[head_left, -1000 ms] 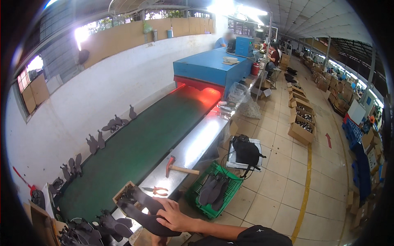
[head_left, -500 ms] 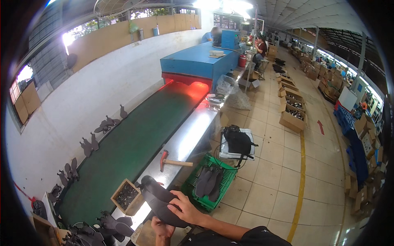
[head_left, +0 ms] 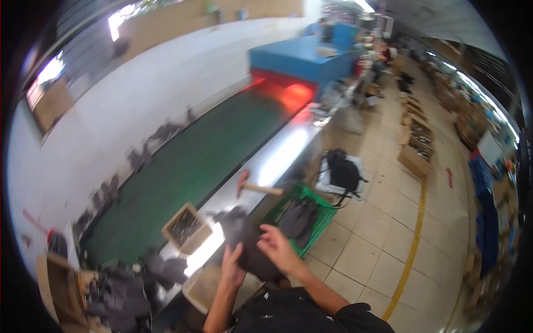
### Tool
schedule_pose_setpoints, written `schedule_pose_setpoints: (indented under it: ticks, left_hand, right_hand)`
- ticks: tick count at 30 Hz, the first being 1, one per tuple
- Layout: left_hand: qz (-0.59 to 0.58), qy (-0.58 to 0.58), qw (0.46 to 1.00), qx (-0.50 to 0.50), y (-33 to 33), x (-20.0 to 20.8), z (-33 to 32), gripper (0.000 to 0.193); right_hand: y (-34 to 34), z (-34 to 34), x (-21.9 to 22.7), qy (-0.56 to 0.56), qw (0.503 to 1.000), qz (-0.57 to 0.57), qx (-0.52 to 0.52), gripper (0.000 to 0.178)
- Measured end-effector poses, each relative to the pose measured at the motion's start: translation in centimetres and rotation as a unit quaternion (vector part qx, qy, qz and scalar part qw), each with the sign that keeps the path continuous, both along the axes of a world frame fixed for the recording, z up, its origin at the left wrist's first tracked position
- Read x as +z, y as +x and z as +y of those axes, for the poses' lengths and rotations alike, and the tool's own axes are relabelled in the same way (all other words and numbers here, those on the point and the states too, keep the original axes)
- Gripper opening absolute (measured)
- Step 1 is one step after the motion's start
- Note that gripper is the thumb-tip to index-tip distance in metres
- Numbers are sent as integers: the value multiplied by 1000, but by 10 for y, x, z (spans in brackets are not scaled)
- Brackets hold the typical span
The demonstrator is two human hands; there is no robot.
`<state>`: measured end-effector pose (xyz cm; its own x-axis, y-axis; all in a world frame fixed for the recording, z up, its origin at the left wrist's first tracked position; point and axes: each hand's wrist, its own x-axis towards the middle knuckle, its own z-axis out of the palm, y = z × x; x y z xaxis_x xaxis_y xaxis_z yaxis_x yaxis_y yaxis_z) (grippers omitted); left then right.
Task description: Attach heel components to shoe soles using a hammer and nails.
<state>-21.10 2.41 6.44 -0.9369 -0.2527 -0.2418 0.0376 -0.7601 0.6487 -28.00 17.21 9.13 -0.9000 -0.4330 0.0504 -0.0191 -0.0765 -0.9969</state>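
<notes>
In front of my body I hold a dark grey, sole-shaped piece (head_left: 252, 244), broad at the near end and narrower at the far end. My left hand (head_left: 233, 269) grips its left edge, the thumb lying along the surface. Over the right edge is my right hand (head_left: 280, 250), fingers apart; blur hides whether they touch the piece. Just left of the piece, a small wooden box (head_left: 176, 240) with small dark parts stands on the shiny metal ledge (head_left: 277, 161). Beyond it lies a hammer (head_left: 258, 187) with a red head and wooden handle.
A green conveyor belt (head_left: 183, 166) runs toward a blue machine (head_left: 288, 58) glowing red inside. Similar dark pieces (head_left: 119, 299) pile at the lower left, and others line the wall. On the right, a green crate (head_left: 322, 227) holds more, beside a black bag (head_left: 341, 169).
The view has shifted, blurring the picture. My left hand has come up onto the piece's left edge, and my right hand has slid from its top toward the right edge.
</notes>
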Motion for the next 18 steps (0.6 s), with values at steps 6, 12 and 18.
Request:
schedule_pose_setpoints:
  ticks: [6, 12, 18]
  left_hand:
    - [-12, -63, 998, -20, -9, 10, 4, 45]
    - [18, -78, 996, 37, 10, -3, -2, 46]
    - [-9, -109, 984, 139, 56, -13, -16, 43]
  right_hand:
    - [-27, 9, -21, 28, 999, -3, 37, 31]
    - [-35, -24, -22, -34, 993, -33, 106, 30]
    - [-25, -75, -32, -1, 961, -48, 274, 33]
